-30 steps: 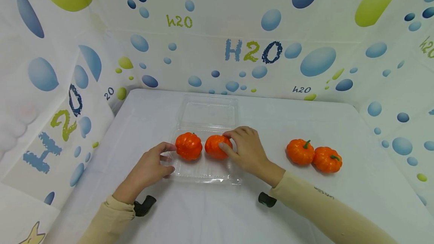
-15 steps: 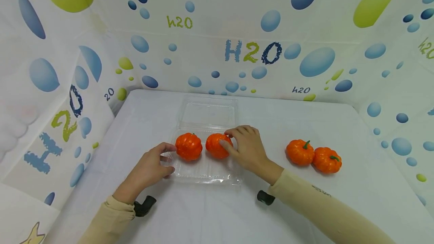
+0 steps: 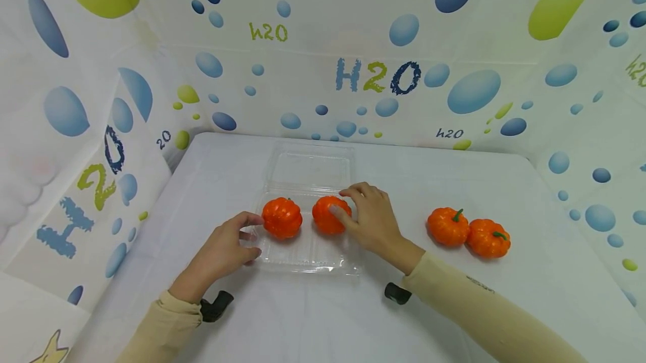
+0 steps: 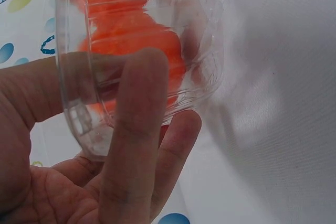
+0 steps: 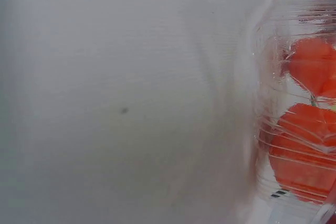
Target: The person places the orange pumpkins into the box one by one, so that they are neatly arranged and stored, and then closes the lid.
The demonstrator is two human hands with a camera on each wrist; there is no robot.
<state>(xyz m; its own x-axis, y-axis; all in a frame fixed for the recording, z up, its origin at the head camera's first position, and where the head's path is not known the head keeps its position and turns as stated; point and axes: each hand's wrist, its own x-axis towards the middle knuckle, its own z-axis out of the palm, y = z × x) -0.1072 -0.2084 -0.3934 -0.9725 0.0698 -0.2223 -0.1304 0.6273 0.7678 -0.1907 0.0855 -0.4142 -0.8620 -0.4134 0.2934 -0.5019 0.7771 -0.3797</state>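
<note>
A clear plastic clamshell container (image 3: pixel 310 262) lies with its lid (image 3: pixel 310 168) folded back. In its base sit two small orange toy pumpkins: a left pumpkin (image 3: pixel 281 218) and a right pumpkin (image 3: pixel 327 216). My left hand (image 3: pixel 227 242) holds the container's left side; the left wrist view shows its fingers (image 4: pixel 139 108) on both faces of the clear wall. With thumb in front and fingers behind, my right hand (image 3: pixel 370 218) grips the right pumpkin. Through the container wall, the right wrist view shows an orange pumpkin (image 5: pixel 302 156), while the right hand is out of sight there.
Two more orange pumpkins with green stems, a nearer-left pumpkin (image 3: pixel 447 227) and a right-hand pumpkin (image 3: pixel 488 238), rest side by side on the white tablecloth (image 3: pixel 313 318). Black devices (image 3: pixel 216 306) show beneath the wrists. A patterned curtain (image 3: pixel 313 82) stands behind the table.
The right hand has shifted the right pumpkin slightly rightward and back, widening the gap to the left pumpkin. The left hand stays in place.
</note>
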